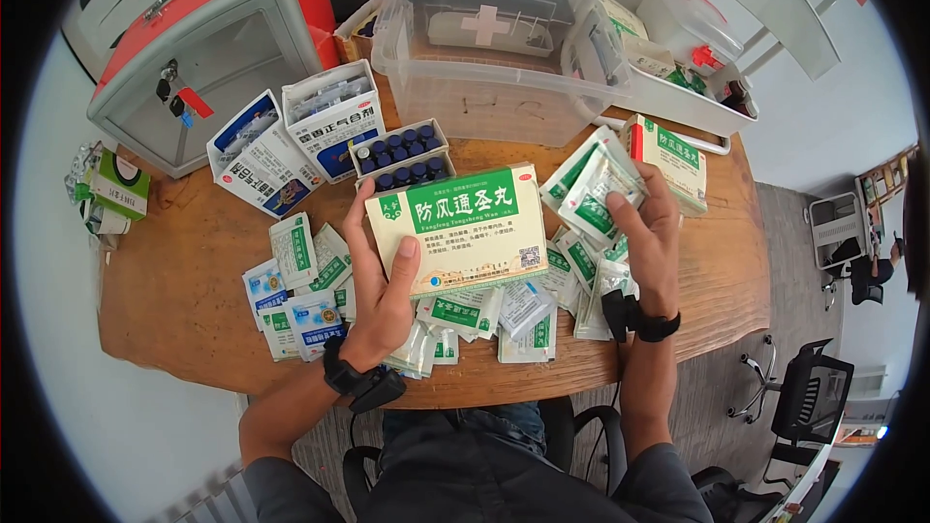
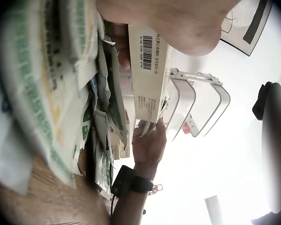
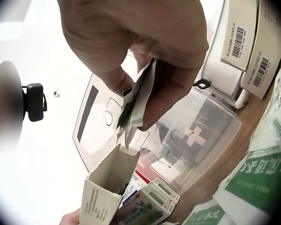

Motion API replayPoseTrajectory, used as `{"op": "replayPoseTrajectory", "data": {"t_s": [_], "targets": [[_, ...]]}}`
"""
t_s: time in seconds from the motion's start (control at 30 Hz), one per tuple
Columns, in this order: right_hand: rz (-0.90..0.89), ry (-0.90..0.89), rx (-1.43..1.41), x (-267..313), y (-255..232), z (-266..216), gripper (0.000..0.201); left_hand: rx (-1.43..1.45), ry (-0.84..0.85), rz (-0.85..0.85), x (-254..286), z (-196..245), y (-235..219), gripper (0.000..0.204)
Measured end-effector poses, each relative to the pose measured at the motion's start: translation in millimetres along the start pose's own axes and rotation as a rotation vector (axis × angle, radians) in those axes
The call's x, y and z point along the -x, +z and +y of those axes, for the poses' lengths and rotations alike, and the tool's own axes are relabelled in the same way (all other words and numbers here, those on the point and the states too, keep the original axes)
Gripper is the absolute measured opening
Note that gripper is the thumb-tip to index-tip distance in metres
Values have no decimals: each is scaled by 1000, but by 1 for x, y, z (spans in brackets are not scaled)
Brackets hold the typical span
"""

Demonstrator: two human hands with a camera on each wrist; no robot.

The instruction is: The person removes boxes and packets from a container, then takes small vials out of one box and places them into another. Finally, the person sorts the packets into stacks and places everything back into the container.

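Left to right: far left of the wooden table (image 1: 174,300) we have a small green-and-white carton (image 1: 118,184), then a red-and-grey metal cabinet (image 1: 218,48) with keys in its lock. Beside it, two open white-and-blue cardboard cartons (image 1: 339,126) stand next to an open box of dark-capped vials (image 1: 402,155). Blue-and-white sachets (image 1: 315,315) lie in front, mixed with green-and-white ones.

We see the left hand (image 1: 383,291) clamped on a cream-and-green cardboard medicine box (image 1: 465,237), thumb over the printed front, fingers at the side and behind. The box is up in front of the vials, above the pile of loose green-and-white sachets (image 1: 460,313); we see its open end (image 3: 114,171) in the right wrist view, on the right hand's side. Behind it stands a clear plastic bin (image 1: 504,102) showing a pale cross.

Next, the right hand (image 1: 654,242) has thumb and fingers together on a few flat green-and-white foil packets (image 1: 593,184), held near the open end; exact count we can't tell. Just beyond, a cream-and-green carton with a red side (image 1: 670,163) stands on the table, near a white tray (image 1: 693,97) of supplies.
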State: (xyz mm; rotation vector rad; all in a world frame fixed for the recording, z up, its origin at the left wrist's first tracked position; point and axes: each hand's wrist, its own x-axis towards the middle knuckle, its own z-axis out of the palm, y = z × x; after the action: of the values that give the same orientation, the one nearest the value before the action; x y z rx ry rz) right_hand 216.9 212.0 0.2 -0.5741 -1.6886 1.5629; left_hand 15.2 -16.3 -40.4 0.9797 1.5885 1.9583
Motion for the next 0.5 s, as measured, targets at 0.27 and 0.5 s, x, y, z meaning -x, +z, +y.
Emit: {"op": "replayPoseTrajectory", "data": {"t_s": [0.27,0.5], "targets": [[-170,183,-6,4,13,-3,34,10,9,-26,0,0,-1,70],[-169,209,-35,2,9,-2,30,83,-2,-27,0,0,-2,68]]}}
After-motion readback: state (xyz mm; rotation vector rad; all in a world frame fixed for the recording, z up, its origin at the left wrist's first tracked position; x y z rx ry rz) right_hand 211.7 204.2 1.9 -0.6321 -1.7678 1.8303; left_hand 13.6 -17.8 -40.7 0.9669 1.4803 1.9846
